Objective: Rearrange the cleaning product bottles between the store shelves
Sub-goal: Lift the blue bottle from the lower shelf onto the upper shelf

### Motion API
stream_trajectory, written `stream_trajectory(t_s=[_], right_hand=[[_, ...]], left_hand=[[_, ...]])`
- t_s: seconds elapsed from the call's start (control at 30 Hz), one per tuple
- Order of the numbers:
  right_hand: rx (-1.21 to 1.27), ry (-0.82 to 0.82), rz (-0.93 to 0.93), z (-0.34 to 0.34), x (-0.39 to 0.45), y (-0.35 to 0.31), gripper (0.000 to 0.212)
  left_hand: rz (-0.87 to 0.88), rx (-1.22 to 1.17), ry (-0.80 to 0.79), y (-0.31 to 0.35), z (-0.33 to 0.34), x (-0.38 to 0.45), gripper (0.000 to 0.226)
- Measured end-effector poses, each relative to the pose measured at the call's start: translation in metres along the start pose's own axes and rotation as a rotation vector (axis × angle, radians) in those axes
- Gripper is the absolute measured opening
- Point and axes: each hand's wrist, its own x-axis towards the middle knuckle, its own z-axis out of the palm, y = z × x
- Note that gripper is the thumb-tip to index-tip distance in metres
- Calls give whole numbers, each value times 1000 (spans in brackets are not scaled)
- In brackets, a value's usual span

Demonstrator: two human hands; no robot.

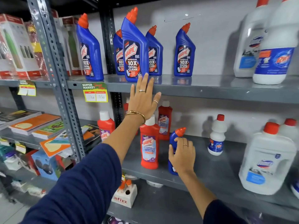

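Right hand point(182, 156) is closing around the blue bottle point(175, 136) on the middle shelf point(226, 160).
Left hand point(143, 97) is hovering open, above, by the upper blue bottles point(135, 50); she's needing a firm waist grip, lifting straight.

I see dark navy sleeves on both arms, pushed up short of the wrists. My left hand point(143, 101) wears a thin gold bangle point(136, 114) at the wrist, a stone ring point(142, 90) on one finger and a plain band point(155, 101) on the little finger. My right hand point(182, 153) wears one slim ring point(185, 145).
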Motion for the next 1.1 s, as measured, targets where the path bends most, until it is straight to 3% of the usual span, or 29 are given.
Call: stream_trajectory(t_s=[0.17,0.33,0.47,0.6,0.73,0.93,1.1], right_hand=[[-62,-169,125,-6,7,31,51],[27,-391,184,2,13,44,62],[130,-408,225,6,15,46,62],[185,-321,215,2,12,46,58],[261,-142,72,-21,17,40,58],[403,244,-140,-88,51,-4,55],[530,352,-249,-151,100,-44,55]], left_hand=[[48,23,-15,28,4,8,55],[52,69,-44,29,10,6,53],[50,84,-47,29,11,6,53],[56,122,-63,29,10,5,56],[62,116,-67,29,9,5,57],[99,171,-84,25,6,2,60],[112,128,-90,25,3,3,61]])
